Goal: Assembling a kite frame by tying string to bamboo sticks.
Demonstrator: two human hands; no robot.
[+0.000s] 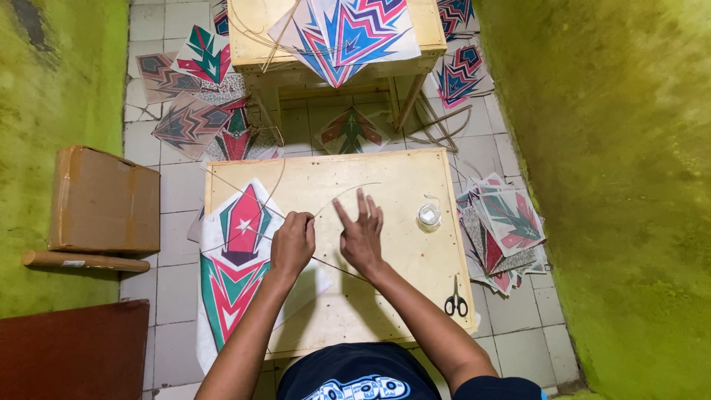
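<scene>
My left hand (292,241) is closed on thin bamboo sticks (337,194) where they cross, above a low wooden table (400,178). One stick bows in an arc toward the right. My right hand (361,235) is beside it with fingers spread and nothing in it, close to the crossing point. A printed kite sheet (238,255) in red, green and white lies on the table's left part, under my left forearm.
A small spool of thread (429,215) and black scissors (455,302) lie on the table's right side. Kite sheets are stacked on the floor (503,226) at right and on a far table (344,30). A cardboard box (104,200) stands at left.
</scene>
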